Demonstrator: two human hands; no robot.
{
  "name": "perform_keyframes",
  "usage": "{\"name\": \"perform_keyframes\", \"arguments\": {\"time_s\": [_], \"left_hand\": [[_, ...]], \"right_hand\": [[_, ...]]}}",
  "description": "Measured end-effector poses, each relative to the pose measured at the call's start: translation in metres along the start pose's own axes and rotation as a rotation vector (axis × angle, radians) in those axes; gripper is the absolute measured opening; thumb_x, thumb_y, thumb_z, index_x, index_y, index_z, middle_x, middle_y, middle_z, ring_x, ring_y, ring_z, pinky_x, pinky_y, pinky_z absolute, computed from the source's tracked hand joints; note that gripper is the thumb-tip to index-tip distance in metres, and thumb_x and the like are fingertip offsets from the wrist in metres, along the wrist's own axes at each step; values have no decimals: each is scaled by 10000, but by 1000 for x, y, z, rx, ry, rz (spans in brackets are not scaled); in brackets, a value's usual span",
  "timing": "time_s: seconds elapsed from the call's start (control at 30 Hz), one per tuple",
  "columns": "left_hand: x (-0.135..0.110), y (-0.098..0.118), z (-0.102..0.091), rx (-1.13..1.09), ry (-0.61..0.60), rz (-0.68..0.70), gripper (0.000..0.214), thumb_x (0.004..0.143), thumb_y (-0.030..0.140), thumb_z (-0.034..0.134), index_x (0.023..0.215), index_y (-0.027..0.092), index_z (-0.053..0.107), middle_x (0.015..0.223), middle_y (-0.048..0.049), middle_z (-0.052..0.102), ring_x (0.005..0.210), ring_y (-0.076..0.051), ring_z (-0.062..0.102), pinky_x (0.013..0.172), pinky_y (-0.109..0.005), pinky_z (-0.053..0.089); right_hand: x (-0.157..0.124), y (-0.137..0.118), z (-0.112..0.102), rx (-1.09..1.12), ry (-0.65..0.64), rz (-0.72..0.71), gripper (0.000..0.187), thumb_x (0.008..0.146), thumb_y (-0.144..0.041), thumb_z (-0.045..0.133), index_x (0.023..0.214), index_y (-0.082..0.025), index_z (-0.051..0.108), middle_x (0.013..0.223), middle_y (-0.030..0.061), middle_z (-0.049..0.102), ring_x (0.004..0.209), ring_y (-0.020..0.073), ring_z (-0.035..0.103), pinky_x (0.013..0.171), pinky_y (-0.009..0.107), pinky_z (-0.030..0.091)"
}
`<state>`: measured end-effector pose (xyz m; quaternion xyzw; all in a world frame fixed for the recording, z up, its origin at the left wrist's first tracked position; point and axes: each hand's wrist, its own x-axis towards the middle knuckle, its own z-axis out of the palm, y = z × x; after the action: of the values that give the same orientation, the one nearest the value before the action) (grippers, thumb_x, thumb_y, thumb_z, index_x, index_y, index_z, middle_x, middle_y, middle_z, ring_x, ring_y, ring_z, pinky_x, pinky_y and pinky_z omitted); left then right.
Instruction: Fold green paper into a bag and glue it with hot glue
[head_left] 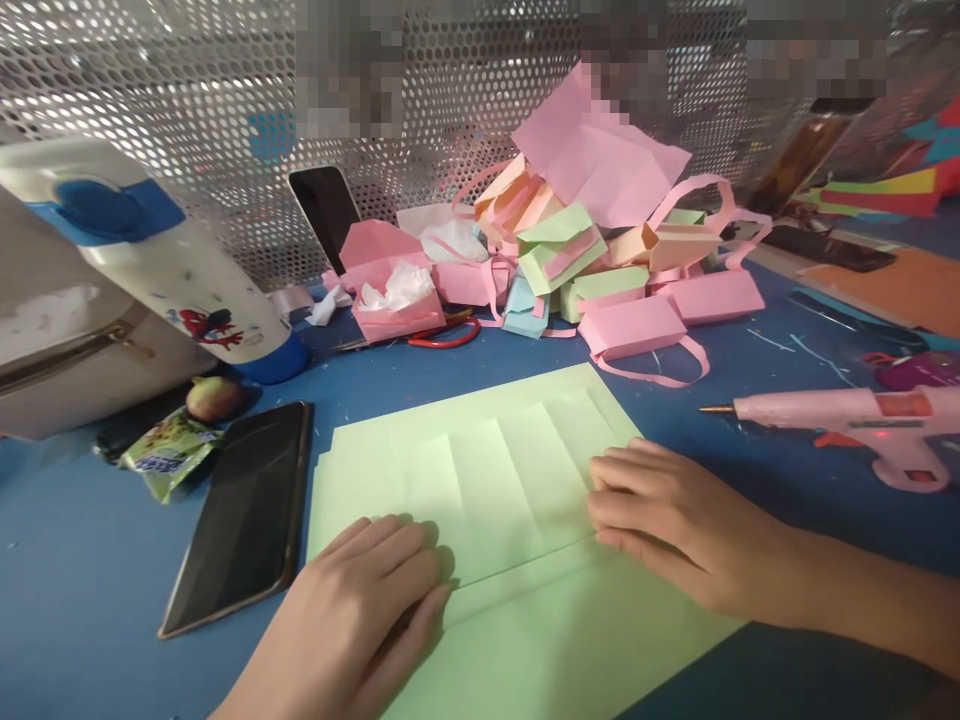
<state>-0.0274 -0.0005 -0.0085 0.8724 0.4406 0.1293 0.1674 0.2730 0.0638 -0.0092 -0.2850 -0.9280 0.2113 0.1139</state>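
A light green paper sheet [487, 480] with several parallel fold creases lies on the blue table [75, 580] in front of me. My left hand [360, 610] rests on its lower left part, fingers curled and pressed onto a fold. My right hand [667, 515] lies at the sheet's right edge, fingers held together and pressing the paper flat. Neither hand grips a tool.
A black phone [240, 510] lies left of the sheet, beside a snack packet [165, 450] and a small fruit [214, 398]. A pink glue gun [847, 420] lies at the right. A pile of folded paper bags [585, 260], red scissors [442, 335] and a white bottle [165, 260] stand behind.
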Motion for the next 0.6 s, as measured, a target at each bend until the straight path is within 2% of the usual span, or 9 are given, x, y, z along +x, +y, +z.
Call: {"name": "perform_keyframes", "arguments": {"time_s": [0.13, 0.33, 0.5, 0.6], "left_hand": [[0, 2, 1, 55, 11, 0, 230, 980, 166, 410, 764, 207, 475, 726, 9, 517, 656, -160, 477, 621, -295, 349], [-1, 5, 6, 196, 89, 27, 232, 970, 168, 424, 749, 212, 479, 710, 2, 513, 626, -171, 456, 592, -303, 318], [4, 11, 2, 292, 117, 71, 274, 959, 125, 411, 705, 209, 466, 671, 3, 513, 577, -160, 450, 549, -293, 308], [4, 12, 0, 370, 126, 98, 278, 970, 130, 404, 723, 208, 507, 713, -6, 569, 588, -163, 480, 548, -298, 333]], "right_hand": [[-1, 0, 2, -24, -10, -5, 230, 1006, -199, 406, 778, -199, 437, 788, 2, 450, 698, 161, 392, 676, 312, 279], [-3, -1, 3, -64, 3, -33, 208, 988, -161, 419, 783, -197, 426, 794, 1, 443, 700, 162, 383, 672, 311, 259], [-2, 0, 5, -86, 26, -44, 217, 990, -163, 418, 778, -197, 446, 784, 0, 449, 692, 161, 391, 670, 307, 264], [-2, 1, 5, -99, 34, -48, 221, 993, -176, 428, 776, -197, 469, 784, 2, 462, 691, 161, 402, 673, 307, 273]]}}
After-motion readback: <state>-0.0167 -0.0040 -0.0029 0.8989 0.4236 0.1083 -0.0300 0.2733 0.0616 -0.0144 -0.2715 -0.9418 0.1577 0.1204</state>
